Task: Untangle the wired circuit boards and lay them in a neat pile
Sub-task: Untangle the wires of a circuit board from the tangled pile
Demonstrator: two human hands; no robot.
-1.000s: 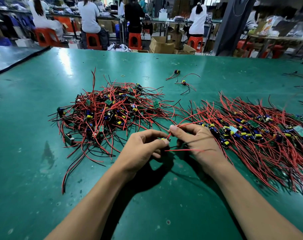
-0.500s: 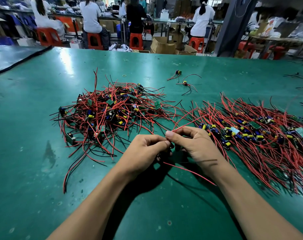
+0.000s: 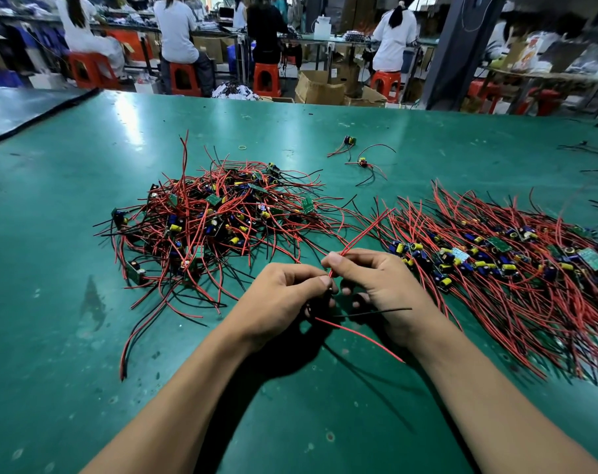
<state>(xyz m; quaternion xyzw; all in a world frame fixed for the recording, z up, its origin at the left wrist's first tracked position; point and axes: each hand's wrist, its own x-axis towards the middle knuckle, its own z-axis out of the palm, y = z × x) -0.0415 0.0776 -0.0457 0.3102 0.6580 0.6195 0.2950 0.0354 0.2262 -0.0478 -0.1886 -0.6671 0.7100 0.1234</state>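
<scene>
A tangled heap of small green circuit boards with red and black wires (image 3: 215, 220) lies left of centre on the green table (image 3: 51, 302). To the right, a combed pile of boards (image 3: 502, 265) lies with its wires running the same way. My left hand (image 3: 283, 302) is closed around one wired board, mostly hidden in the fingers. My right hand (image 3: 376, 282) pinches that board's red wires (image 3: 362, 230), which rise up and to the right. A red wire (image 3: 362, 336) and a black wire (image 3: 376, 311) trail out beneath my hands.
Two loose wired boards (image 3: 350, 142) (image 3: 362, 163) lie farther back, with a small rubber band (image 3: 243, 147) near them. More wires (image 3: 595, 150) lie at the right edge. Beyond the table, several people sit on red stools (image 3: 183, 78) among cardboard boxes (image 3: 319, 87).
My hands stay together over the same spot. The red wires held in my right hand have swung up and rightward, and the trailing red and black wires have shifted below my hands.
</scene>
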